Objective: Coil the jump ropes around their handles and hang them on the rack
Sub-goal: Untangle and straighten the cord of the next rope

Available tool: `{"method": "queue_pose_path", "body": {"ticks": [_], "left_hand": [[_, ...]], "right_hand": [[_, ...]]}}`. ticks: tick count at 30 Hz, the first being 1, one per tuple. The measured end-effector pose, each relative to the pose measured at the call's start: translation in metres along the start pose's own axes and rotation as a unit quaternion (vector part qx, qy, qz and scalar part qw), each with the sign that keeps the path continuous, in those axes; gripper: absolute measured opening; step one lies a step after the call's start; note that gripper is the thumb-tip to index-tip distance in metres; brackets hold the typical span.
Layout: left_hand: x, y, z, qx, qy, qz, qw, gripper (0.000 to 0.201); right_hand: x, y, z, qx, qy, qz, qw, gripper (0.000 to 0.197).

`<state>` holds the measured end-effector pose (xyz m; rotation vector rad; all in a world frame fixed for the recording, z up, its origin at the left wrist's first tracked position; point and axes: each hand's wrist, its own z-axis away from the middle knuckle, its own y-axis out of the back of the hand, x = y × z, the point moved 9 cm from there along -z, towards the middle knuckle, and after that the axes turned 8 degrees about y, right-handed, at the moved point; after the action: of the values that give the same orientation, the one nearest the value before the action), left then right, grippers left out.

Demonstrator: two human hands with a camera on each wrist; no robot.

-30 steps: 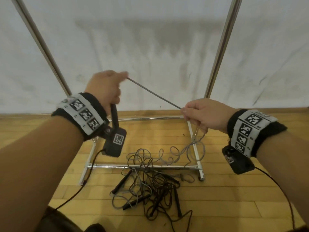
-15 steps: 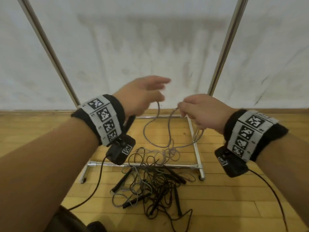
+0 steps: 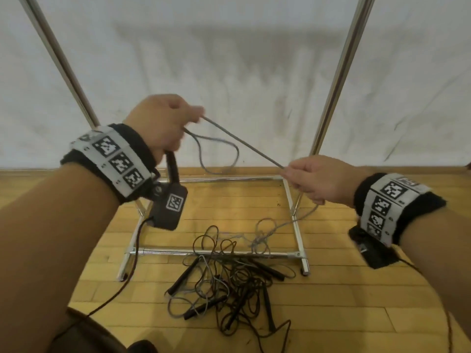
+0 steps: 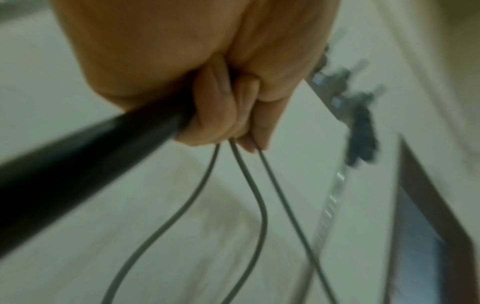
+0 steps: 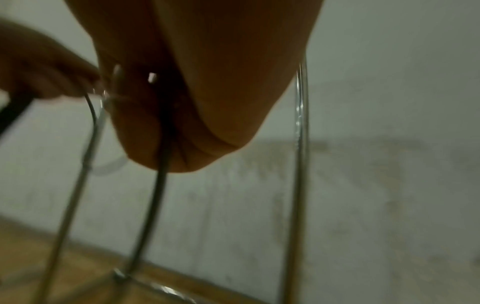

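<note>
My left hand point(image 3: 163, 124) grips a black jump-rope handle point(image 3: 172, 166) pointing down, and pinches a loop of its grey rope point(image 3: 219, 159) along with it. In the left wrist view the handle point(image 4: 85, 148) leaves the fist point(image 4: 226, 115) to the lower left, and rope strands point(image 4: 249, 185) hang from the fingers. A taut stretch of the rope point(image 3: 242, 141) runs to my right hand point(image 3: 316, 180), which pinches it. The rest of the rope point(image 3: 303, 215) drops to a tangle of other ropes and black handles point(image 3: 229, 284) on the floor. The metal rack's base frame point(image 3: 211, 252) stands behind the pile.
Two rack uprights point(image 3: 341, 72) point(image 3: 58, 62) rise against a white wall. The floor is wooden point(image 3: 344, 301). Black camera cables point(image 3: 132, 271) trail from both wrists. A dark object point(image 3: 102, 337) sits at the bottom left edge.
My left hand swung right with fingers spread, then came back and closed on the rope, so a new loop hangs from it and the rope is taut again between the hands.
</note>
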<state>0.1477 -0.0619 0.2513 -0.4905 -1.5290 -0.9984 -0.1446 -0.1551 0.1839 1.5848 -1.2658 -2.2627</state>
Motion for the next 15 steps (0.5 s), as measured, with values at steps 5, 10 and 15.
{"method": "queue_pose_path", "body": {"ticks": [5, 10, 15], "left_hand": [[-0.044, 0.076, -0.018, 0.133, 0.088, -0.261, 0.952, 0.022], [-0.053, 0.017, 0.001, 0.05, 0.055, -0.241, 0.968, 0.02], [-0.017, -0.083, 0.045, -0.208, -0.021, -0.132, 0.969, 0.036]], "right_hand": [[0.084, 0.013, 0.023, -0.064, -0.12, 0.207, 0.969, 0.053], [0.042, 0.017, -0.002, 0.007, -0.058, 0.206, 0.977, 0.047], [-0.026, -0.021, -0.012, -0.017, -0.033, -0.095, 0.995, 0.028]]}}
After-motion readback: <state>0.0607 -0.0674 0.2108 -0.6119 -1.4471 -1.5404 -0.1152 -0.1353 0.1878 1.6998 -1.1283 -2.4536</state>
